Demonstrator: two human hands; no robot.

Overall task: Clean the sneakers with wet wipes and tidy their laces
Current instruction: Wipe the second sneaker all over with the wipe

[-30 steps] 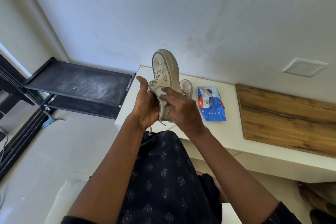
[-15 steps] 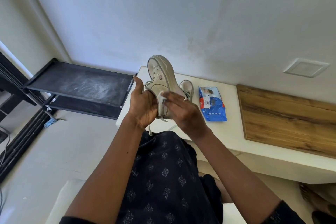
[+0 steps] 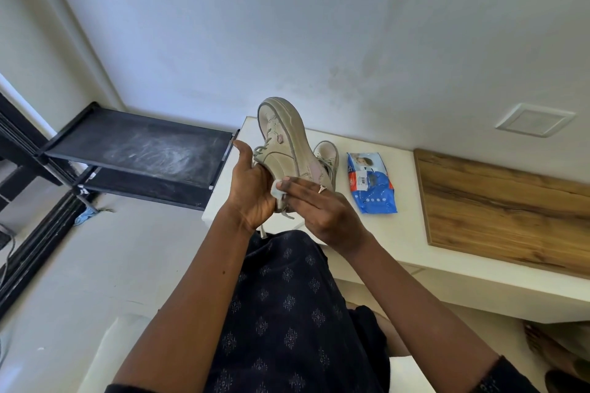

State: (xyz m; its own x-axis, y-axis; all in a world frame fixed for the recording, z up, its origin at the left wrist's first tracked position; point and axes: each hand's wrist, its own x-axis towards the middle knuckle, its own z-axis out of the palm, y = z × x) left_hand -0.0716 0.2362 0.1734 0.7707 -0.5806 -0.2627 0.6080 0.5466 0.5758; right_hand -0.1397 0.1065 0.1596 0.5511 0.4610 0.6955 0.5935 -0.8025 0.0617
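Your left hand (image 3: 252,191) grips the sneaker (image 3: 284,143) at its heel end, toe raised, above the table (image 3: 399,233) edge. Your right hand (image 3: 322,210) lies flat, fingers straight, pressing a wipe (image 3: 276,191) against the sneaker's side. The second sneaker (image 3: 329,153) and the wipes pack (image 3: 372,183) rest on the table, just beside each other.
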